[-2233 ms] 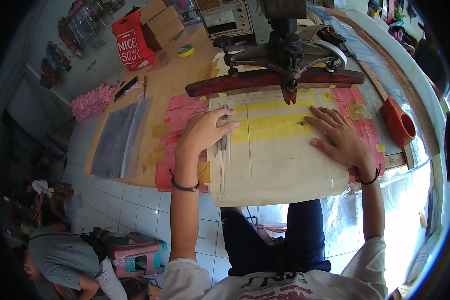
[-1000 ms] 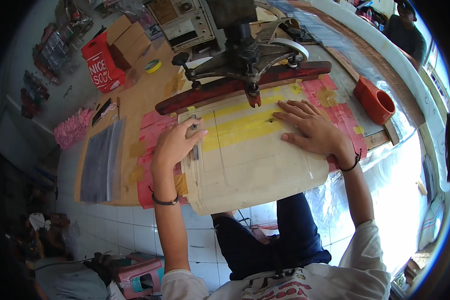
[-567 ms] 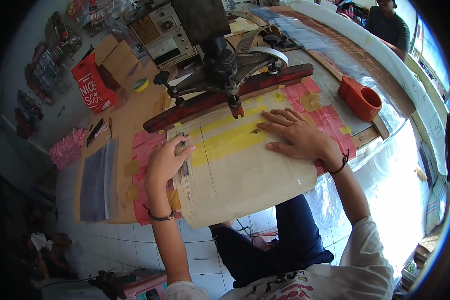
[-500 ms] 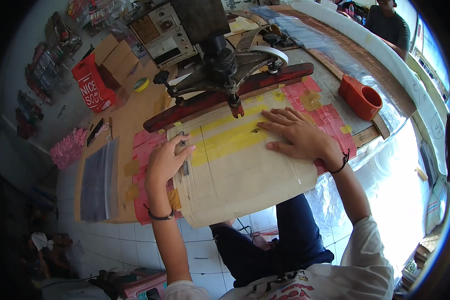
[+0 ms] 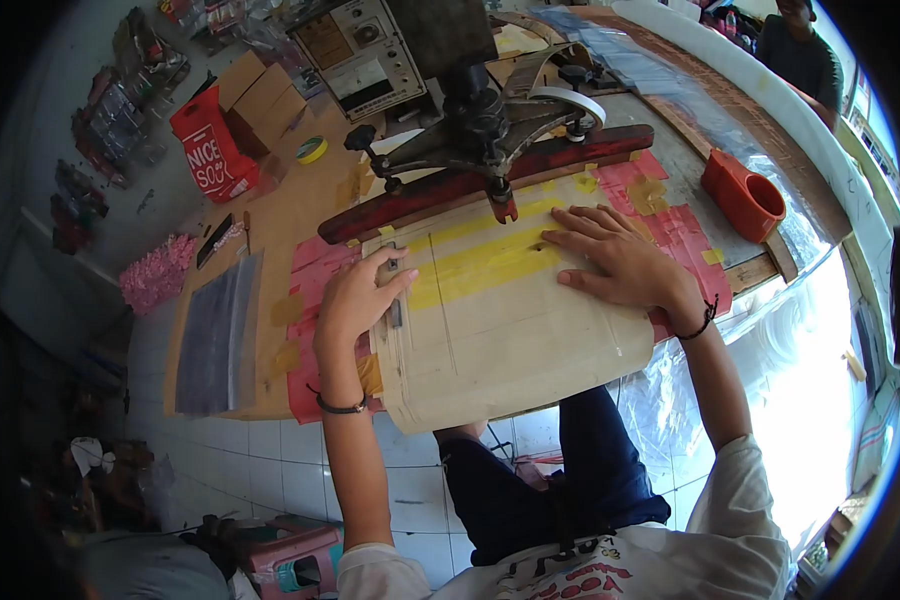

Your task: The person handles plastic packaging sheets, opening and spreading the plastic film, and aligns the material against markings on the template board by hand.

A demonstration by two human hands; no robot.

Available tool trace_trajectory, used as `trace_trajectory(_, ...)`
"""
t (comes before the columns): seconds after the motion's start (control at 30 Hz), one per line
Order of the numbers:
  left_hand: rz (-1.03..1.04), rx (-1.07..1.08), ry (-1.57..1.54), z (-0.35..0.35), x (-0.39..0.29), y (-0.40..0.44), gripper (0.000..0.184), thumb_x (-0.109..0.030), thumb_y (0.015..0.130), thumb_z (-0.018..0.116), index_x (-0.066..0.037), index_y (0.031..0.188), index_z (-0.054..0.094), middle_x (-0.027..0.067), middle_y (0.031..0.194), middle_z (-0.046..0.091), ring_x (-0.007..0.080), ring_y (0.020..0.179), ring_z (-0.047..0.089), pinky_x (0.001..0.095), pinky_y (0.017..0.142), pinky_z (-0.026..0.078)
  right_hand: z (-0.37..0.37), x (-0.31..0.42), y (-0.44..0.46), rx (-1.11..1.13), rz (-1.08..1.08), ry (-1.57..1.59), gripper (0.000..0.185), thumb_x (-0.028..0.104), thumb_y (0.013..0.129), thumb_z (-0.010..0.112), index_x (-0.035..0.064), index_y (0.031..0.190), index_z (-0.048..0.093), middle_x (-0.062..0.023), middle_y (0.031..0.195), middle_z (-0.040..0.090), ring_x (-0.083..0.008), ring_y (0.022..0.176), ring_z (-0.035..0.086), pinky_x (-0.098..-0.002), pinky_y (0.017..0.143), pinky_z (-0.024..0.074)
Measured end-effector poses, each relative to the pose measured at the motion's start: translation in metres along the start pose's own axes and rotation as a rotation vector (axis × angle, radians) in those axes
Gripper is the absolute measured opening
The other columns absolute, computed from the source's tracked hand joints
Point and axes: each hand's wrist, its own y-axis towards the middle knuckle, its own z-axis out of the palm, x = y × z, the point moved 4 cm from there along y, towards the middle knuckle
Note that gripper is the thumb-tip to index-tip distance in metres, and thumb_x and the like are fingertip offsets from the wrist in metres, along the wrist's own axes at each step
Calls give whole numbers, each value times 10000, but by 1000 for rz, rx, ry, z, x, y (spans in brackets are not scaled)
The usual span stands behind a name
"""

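Note:
A cream sheet [image 5: 530, 345] with yellow tape bands [image 5: 485, 262] and thin drawn lines lies under the bar of a press, its near edge overhanging the table. My left hand [image 5: 353, 303] rests at its left edge, thumb and forefinger apart over a narrow grey metal strip [image 5: 396, 312]; the other fingers are partly hidden. My right hand [image 5: 618, 262] lies flat on the sheet's right part, fingers spread, holding nothing. The dark red press bar [image 5: 560, 155] sits just beyond both hands, with a forked metal tip [image 5: 505, 208] pointing down between them.
Red taped sheeting [image 5: 310, 345] flanks the cream sheet. A red tape dispenser [image 5: 735, 195] stands to the right. Leftward are a grey plastic sheet [image 5: 215, 335], a cutter [image 5: 215, 240], a yellow tape roll [image 5: 311, 150] and a red bag [image 5: 213, 150]. Another person [image 5: 800, 60] is at back right.
The camera view has shifted, so the scene sits slightly further right and mostly higher. Both hands keep nearly the same places on the sheet.

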Motion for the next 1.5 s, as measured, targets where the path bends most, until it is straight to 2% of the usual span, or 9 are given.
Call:
trace_trajectory(0.23,16,-1,-29,0,11,4,426,-452,849,736,-188,1183,722,44,583,564,182,528,520,356,540,403,-4,2,1,8,11,14,543,452,953,578,132,1390,557,-156,1521,432,-335,1433,344,-465,1198,242)
trace_trajectory(0.43,63,22,-182,6,23,8,374,-406,840,760,-189,1144,746,11,534,482,135,490,432,329,497,341,-4,1,1,-31,49,63,520,437,925,625,120,1337,607,-154,1498,463,-337,1410,379,-457,1183,273)
trace_trajectory(0.63,73,33,-252,6,10,-14,389,-372,917,687,-171,1250,690,79,794,618,178,673,548,338,649,445,-5,-3,-2,-117,12,90,452,385,905,651,87,1245,672,-151,1432,537,-331,1360,447,-445,1150,331)
trace_trajectory(0.67,18,106,-129,5,7,-25,423,-367,956,635,-161,1325,637,144,1056,612,248,940,582,368,846,467,-6,-3,-4,-131,7,109,435,371,900,657,80,1223,683,-155,1414,551,-336,1345,461,-443,1137,347)
trace_trajectory(0.87,4,-162,62,14,-49,-100,486,-413,941,627,-161,1355,605,182,1260,532,388,1246,448,488,1072,363,-12,5,-17,-213,27,159,283,235,882,688,48,1091,727,-156,1303,633,-342,1257,551,-434,1072,428)
trace_trajectory(0.97,65,-413,145,37,-54,-117,498,-402,918,643,-169,1356,601,180,1306,524,394,1252,460,511,1078,352,-18,9,-34,-284,110,214,213,200,882,676,44,1013,739,-130,1215,683,-326,1196,594,-439,1043,452)
trace_trajectory(1.23,104,-645,106,58,-41,-137,375,-240,956,486,-127,1276,645,125,1342,592,323,1276,488,471,1096,301,-11,37,-78,-533,211,-10,139,170,880,666,75,939,748,-63,1114,730,-273,1144,628,-446,970,485)
trace_trajectory(1.43,174,-894,134,103,-28,-156,456,-305,988,340,-48,1227,632,137,1335,592,358,1287,468,539,1126,227,10,45,-98,-681,284,-96,131,155,877,665,117,962,756,-26,1098,739,-222,1093,642,-365,1002,408)
trace_trajectory(1.5,145,-927,116,109,-26,-159,456,-310,993,332,-49,1226,624,146,1343,582,373,1291,457,562,1135,199,34,38,-109,-792,237,-135,189,216,929,588,142,977,755,-12,1098,730,-217,1101,614,-385,1059,338)
